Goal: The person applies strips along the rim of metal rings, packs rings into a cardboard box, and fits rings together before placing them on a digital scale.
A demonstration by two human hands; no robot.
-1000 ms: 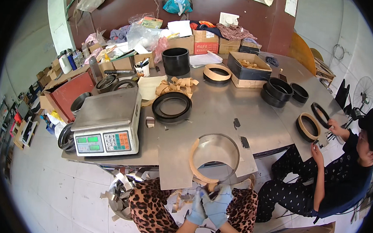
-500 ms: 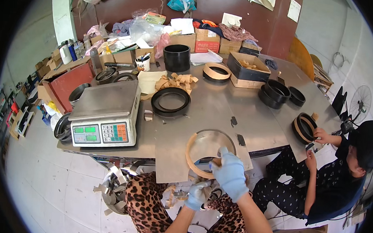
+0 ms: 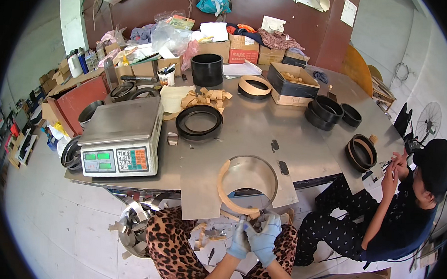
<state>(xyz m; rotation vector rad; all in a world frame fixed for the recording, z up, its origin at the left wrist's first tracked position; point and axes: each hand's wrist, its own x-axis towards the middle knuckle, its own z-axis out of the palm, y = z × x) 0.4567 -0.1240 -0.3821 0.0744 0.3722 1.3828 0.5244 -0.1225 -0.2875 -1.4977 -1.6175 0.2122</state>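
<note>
A large thin ring (image 3: 276, 181) overhangs the table's front edge. A tan strip (image 3: 221, 186) covers its left side and runs round to its near edge. Just below that edge, my left hand (image 3: 240, 241), in a light-blue glove, is closed; a tan strip end shows at its fingertips. My right hand (image 3: 265, 238), gloved alike, presses close beside it with fingers bent. What the right fingers grip is hidden. Under the ring lies a metal sheet (image 3: 197, 199).
Digital scale (image 3: 120, 136) at left; black ring (image 3: 200, 123) and tan strip pile (image 3: 208, 99) behind. Black rings (image 3: 328, 110) and a strip box (image 3: 293, 82) stand farther right. A co-worker (image 3: 401, 214) sits at right near a black ring (image 3: 360, 152). A scrap bin (image 3: 135, 228) stands below the table.
My right hand has come down from the ring's inner edge to meet my left hand at its near side. The co-worker's hands have moved off their black ring and together.
</note>
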